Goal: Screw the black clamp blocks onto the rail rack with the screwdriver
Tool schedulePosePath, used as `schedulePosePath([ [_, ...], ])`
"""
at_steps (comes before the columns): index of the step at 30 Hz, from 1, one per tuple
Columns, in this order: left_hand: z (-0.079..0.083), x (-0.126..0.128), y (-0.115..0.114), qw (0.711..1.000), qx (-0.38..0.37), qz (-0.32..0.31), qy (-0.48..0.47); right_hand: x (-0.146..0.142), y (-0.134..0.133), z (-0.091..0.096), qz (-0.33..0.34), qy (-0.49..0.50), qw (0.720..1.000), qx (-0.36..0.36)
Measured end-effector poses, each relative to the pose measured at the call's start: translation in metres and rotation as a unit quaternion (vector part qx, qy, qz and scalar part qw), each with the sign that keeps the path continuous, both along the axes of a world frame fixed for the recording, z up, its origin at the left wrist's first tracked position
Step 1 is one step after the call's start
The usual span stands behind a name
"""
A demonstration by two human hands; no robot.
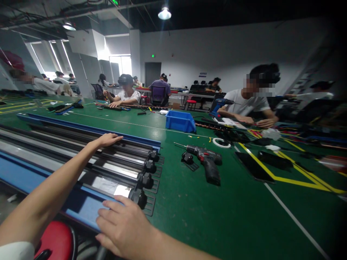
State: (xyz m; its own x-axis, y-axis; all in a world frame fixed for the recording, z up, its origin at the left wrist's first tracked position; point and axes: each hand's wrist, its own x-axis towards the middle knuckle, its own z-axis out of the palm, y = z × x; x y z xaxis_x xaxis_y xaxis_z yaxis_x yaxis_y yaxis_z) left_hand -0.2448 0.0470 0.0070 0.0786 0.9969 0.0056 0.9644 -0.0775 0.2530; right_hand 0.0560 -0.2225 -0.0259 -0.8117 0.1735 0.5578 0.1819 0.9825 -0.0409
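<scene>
My left hand [108, 140] reaches across a row of long black-and-silver bars [119, 169] and lies with its fingers stretched over the far ones. Blue long rails [89, 202] run along the near and far sides of the row. At the near rail, my right hand [126, 225] rests with its fingers extended and apart by the edge, close to the bars' right ends. Black round knob-like fittings [138, 196] with flat slotted plates sit on those ends. Whether the left fingertips press on a bar cannot be seen clearly.
A cordless drill [207, 159] lies on the green table [184, 206] beside a loose black fitting [187, 157]. Beyond are a blue bin [180, 121] and a white ring [221, 142]. Co-workers sit across the table. A red stool [55, 240] stands below the near edge.
</scene>
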Motion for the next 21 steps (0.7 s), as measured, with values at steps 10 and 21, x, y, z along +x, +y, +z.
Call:
schedulePosePath([
  [10,-0.006,-0.004,0.004,0.999,0.0,0.009,0.032,-0.007,0.001,-0.01,0.016,0.026,1.0,-0.001],
  [21,0.003,0.012,-0.008,0.999,0.007,0.037,0.018,0.129,0.108,0.097,-0.382,0.061,0.908,-0.16],
])
